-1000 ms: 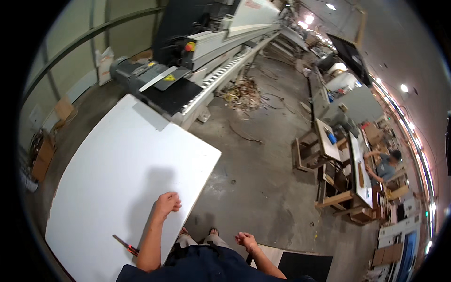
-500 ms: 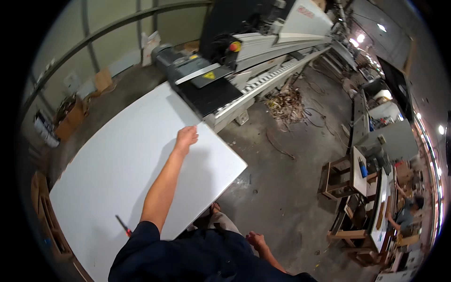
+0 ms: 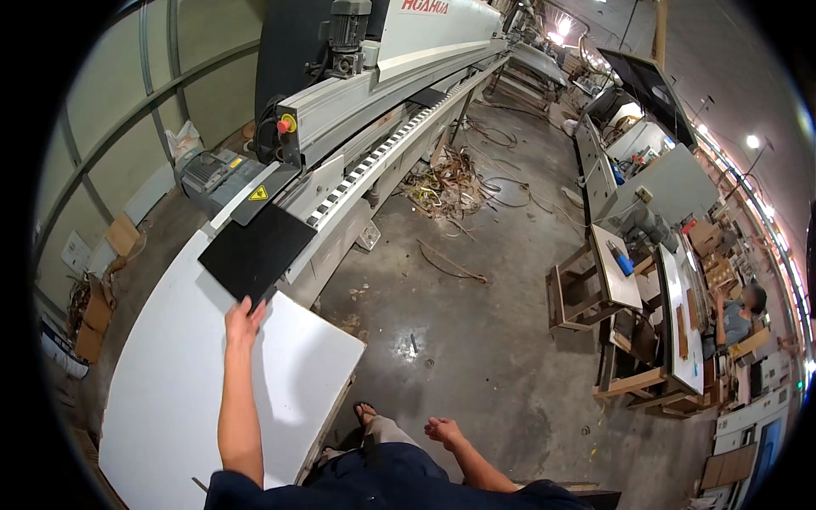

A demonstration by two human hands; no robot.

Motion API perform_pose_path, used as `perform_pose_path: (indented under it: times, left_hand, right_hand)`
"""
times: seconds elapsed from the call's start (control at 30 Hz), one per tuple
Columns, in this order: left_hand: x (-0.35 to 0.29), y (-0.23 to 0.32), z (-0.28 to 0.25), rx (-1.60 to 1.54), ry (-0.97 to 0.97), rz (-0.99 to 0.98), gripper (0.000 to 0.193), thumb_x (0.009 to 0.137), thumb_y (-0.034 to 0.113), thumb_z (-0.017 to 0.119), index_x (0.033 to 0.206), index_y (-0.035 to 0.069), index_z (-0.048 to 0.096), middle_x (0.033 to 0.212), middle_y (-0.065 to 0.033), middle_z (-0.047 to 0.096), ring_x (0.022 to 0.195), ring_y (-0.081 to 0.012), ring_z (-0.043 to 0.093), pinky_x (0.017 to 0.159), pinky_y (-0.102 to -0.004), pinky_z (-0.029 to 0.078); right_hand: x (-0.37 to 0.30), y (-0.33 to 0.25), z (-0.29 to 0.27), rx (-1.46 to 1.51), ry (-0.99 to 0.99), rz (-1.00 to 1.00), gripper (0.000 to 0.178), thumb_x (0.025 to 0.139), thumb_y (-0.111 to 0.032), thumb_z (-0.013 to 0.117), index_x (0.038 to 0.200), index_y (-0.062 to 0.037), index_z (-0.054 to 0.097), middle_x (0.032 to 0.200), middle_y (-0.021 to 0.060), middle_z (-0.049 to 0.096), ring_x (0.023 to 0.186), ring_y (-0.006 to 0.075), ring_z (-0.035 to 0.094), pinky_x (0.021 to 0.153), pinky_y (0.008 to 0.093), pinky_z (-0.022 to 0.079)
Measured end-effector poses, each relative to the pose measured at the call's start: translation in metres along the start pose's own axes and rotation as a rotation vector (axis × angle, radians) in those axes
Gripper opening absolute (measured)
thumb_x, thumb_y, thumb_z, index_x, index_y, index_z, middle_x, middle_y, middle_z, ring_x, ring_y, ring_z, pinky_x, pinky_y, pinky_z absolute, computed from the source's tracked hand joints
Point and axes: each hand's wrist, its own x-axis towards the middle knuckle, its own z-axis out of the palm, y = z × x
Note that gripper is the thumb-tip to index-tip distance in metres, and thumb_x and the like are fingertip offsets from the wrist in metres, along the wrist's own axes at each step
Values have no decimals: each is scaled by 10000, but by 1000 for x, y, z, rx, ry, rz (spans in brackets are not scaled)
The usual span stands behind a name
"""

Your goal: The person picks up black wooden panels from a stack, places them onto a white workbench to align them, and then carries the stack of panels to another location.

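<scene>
My left hand (image 3: 243, 323) reaches forward over a large white board (image 3: 178, 340), its fingers stretched out at the near edge of a black plate (image 3: 259, 251). Nothing shows in its grasp. The plate forms the near end of a long edge-banding-type machine (image 3: 374, 110) with a toothed white-and-dark track (image 3: 382, 149). Out to the right, over the floor, hangs my right hand (image 3: 444, 432), loosely curled with fingers partly apart and nothing visible in it. A thin dark tip (image 3: 199, 484) pokes out beside my left sleeve on the board.
A grey motor (image 3: 208, 177) and a red stop button (image 3: 285, 125) sit at the machine's end. Scraps (image 3: 446, 183) and cords litter the floor beyond. At right stand a small wooden table (image 3: 614, 268) with a blue-handled tool and a long workbench (image 3: 682, 340), where another person (image 3: 739, 314) works.
The view has shifted toward the machine. My left hand has gone from the white board to the black plate's edge. A white strip earlier lying across the plate no longer shows there.
</scene>
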Motion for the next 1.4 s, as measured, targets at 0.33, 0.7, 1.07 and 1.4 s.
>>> perform_pose_path:
  times: [0.33,0.7,1.07,1.4]
  left_hand:
    - [-212,-18,-130,7,243,-45,149,923,108,516,1023,-1,497,941,-113,617,752,-204,625,693,-310,534]
    - [-247,10,-145,1600,538,151,262,786,214,646,846,-36,592,763,-181,641,718,-419,589,707,-465,482]
    - [-178,-26,-128,1946,379,452,675,890,408,499,1393,7,297,1457,-268,192,1357,-423,137,1094,-550,97]
    - [-171,-33,-139,1915,397,554,686,869,419,530,1375,4,327,1452,-267,209,1348,-436,154,1089,-564,98]
  right_hand:
    - [29,-64,73,-67,-86,-429,182,871,-184,566,804,-20,605,723,53,608,681,158,597,625,259,456]
    - [-77,-138,253,-686,25,-1570,518,823,-211,606,1283,-34,448,1319,199,438,1202,372,429,1009,444,344]
    - [-79,-121,298,-1116,-82,-1612,626,891,-384,479,1383,-33,314,1448,212,249,1338,375,234,1086,518,162]
    - [-86,-121,301,-1122,0,-1630,580,883,-362,510,1352,-49,372,1409,190,322,1309,351,295,1071,503,209]
